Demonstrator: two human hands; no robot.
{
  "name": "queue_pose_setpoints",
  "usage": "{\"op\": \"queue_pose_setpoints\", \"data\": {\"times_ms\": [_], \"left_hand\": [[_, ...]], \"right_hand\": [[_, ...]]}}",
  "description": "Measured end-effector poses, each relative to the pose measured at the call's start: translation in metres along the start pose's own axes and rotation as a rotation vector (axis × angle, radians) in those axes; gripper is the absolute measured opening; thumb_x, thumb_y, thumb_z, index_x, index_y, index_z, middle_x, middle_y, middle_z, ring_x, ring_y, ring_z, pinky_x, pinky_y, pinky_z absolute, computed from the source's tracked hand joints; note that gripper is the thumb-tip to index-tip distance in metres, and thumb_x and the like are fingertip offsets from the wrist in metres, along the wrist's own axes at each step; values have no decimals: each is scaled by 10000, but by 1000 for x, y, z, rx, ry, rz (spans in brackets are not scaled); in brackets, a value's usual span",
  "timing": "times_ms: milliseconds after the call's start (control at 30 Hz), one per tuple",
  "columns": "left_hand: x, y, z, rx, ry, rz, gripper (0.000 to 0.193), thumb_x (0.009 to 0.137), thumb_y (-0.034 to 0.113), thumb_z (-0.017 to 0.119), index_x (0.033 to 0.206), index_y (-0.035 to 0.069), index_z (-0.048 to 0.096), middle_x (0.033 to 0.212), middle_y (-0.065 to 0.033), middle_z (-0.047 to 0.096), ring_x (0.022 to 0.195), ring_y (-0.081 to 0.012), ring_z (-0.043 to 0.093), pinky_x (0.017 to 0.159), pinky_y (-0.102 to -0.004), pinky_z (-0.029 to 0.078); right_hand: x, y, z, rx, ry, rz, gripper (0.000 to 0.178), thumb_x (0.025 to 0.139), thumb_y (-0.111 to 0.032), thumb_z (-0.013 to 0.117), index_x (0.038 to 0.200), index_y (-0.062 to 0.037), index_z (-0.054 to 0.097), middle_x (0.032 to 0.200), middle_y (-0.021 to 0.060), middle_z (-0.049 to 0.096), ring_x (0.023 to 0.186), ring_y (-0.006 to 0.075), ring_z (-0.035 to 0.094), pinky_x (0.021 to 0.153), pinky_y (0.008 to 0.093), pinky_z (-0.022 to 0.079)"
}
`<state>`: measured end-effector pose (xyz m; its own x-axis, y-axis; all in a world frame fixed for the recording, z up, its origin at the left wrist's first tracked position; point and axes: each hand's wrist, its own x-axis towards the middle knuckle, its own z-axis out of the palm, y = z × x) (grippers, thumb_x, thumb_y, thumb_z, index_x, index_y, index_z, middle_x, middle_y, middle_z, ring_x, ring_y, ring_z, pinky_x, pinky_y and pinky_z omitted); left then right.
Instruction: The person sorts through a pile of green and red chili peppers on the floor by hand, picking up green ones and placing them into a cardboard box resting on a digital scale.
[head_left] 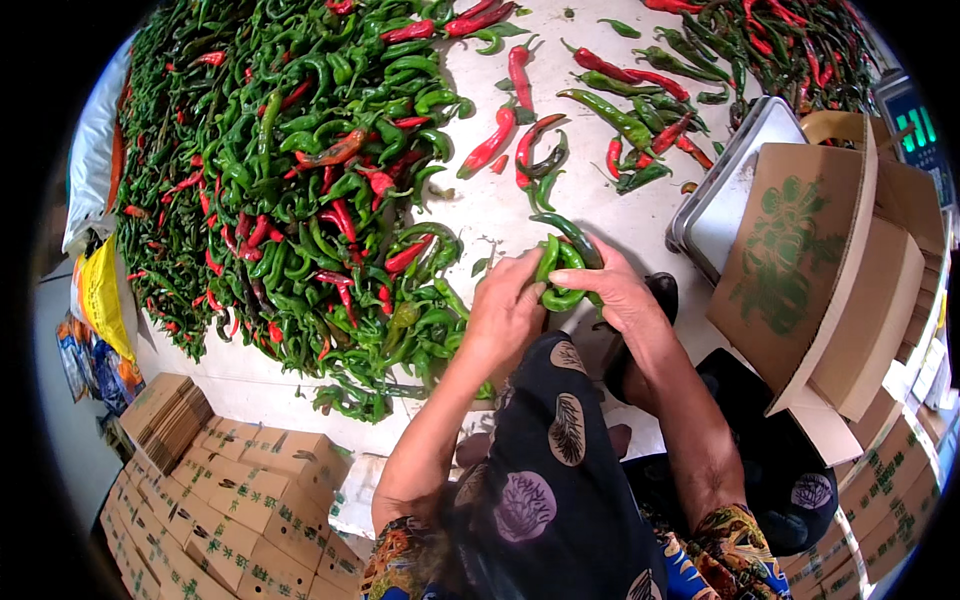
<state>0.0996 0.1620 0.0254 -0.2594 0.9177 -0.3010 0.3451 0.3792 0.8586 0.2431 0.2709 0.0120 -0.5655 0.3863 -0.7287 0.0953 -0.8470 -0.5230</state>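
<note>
In front of my lap I hold several curved green peppers (549,262) between both hands. My left hand (503,298) is closed, its fingertips and thumb pressed against the left side of the peppers. My right hand (616,290) wraps round them from the right, its thumb lying across the front. One darker green pepper (566,232) curves over the top of the bunch. Left of my hands lies a large heap of green peppers (330,200) mixed with red ones. Loose red peppers (488,143) lie on the pale floor beyond.
At right, an open cardboard box (800,250) leans by a metal scale platform (730,190) with a lit display (915,125). Another pepper pile (810,50) lies at the far right. Stacked cartons (240,490) fill the near left, flattened cardboard (165,415) beside them, and a yellow bag (103,295) behind.
</note>
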Motion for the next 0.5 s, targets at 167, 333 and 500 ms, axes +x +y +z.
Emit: {"op": "queue_pose_setpoints", "data": {"times_ms": [167, 333, 500], "left_hand": [[-1, 30, -2, -85, -11, -19, 376, 850, 62, 591, 1210, -27, 533, 997, -216, 610, 895, -342, 619, 784, -367, 482], [-13, 43, 2, -183, 138, -11, 375, 800, 17, 637, 1167, -32, 580, 1043, -181, 630, 927, -272, 636, 801, -338, 498], [-15, 55, -2, -218, 111, 22, 386, 802, 50, 676, 1165, -40, 579, 994, -132, 621, 965, -210, 620, 850, -299, 485]], "right_hand": [[-14, -14, 6, -100, 35, -112, 449, 698, -40, 783, 1104, -24, 591, 939, 11, 623, 846, 101, 583, 757, 246, 481], [-34, -29, 21, -257, 41, -197, 449, 686, -82, 795, 1079, -23, 586, 913, 5, 615, 819, 84, 559, 728, 243, 474], [-42, -32, 27, -487, 158, -279, 389, 696, -103, 748, 1043, -32, 588, 824, 4, 619, 756, 74, 544, 684, 251, 470]]}}
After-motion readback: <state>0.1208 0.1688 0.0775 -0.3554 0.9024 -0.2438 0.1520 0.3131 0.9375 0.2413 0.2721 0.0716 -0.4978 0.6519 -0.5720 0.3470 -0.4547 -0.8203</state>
